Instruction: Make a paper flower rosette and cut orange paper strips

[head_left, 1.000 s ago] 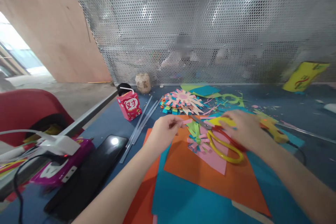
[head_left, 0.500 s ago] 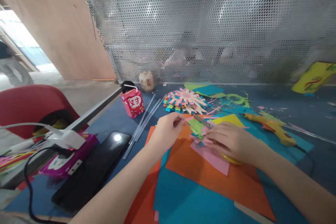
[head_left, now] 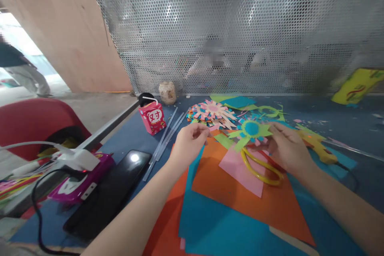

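A layered paper rosette point(head_left: 251, 129), with a blue centre and green pointed tails, is lifted between the fingers and thumb of my right hand point(head_left: 286, 146). Below it, yellow-handled scissors point(head_left: 260, 174) lie on a pink paper piece point(head_left: 237, 170) and an orange sheet point(head_left: 228, 194); the rosette hides their blades. My left hand point(head_left: 190, 142) is pinched closed at the left edge of the papers. A pink scrap point(head_left: 214, 127) is by its fingertips; whether they grip it I cannot make out. Finished-looking rosettes point(head_left: 211, 112) are heaped just beyond the hands.
A yellow glue gun point(head_left: 322, 152) lies at the right. Clear glue sticks point(head_left: 166, 138), a red drink carton point(head_left: 152, 117), a phone point(head_left: 108, 196) and a purple power strip point(head_left: 81, 180) are on the left. A perforated metal panel point(head_left: 240, 32) borders the table's back, near paper scraps point(head_left: 271, 112).
My right hand has risen off the scissors and papers with the rosette, turning its blue centre into view. The scissors' handles are now uncovered. My left hand has barely moved.
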A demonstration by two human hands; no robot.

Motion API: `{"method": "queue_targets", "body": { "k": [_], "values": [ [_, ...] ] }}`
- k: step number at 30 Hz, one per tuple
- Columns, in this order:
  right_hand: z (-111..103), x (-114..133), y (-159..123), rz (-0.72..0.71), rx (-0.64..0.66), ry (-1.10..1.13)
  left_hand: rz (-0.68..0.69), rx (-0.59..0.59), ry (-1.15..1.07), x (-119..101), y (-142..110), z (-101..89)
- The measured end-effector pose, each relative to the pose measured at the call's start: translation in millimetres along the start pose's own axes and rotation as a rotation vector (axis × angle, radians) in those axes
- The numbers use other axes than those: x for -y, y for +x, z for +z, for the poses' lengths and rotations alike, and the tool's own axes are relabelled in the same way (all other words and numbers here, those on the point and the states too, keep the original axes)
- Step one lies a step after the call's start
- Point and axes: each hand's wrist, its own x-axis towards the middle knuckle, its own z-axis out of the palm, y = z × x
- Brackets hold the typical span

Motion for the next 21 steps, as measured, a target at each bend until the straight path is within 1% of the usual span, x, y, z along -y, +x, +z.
{"method": "queue_targets", "body": {
  "k": [4, 7, 9, 12, 17, 21],
  "values": [
    [7.2, 4.1, 1.2, 0.113, 0.090, 0.179, -0.017, -0.002, 0.023, 2.4, 0.0, 0.9],
    [8.4, 4.7, 1.4, 0.178, 0.136, 0.281, -0.011, 0.009, 0.015, 5.3, 0.1, 1.7],
    [6.8, 2.4, 2.4, 0.214, 0.153, 0.335, -0.007, 0.013, 0.011, 6.9, 0.4, 2.0],
    [3.1, -3.2, 4.1, 0.242, 0.141, 0.399, -0.002, 0.020, 0.018, 7.4, 0.7, 2.2],
    [1.0, -7.4, 6.1, 0.269, 0.118, 0.431, -0.022, 0.025, 0.044, 4.7, -0.1, 1.5],
    [2.7, -5.9, 6.9, 0.258, 0.120, 0.375, -0.027, 0.028, 0.053, 3.5, -0.4, 1.3]
  ]
}}
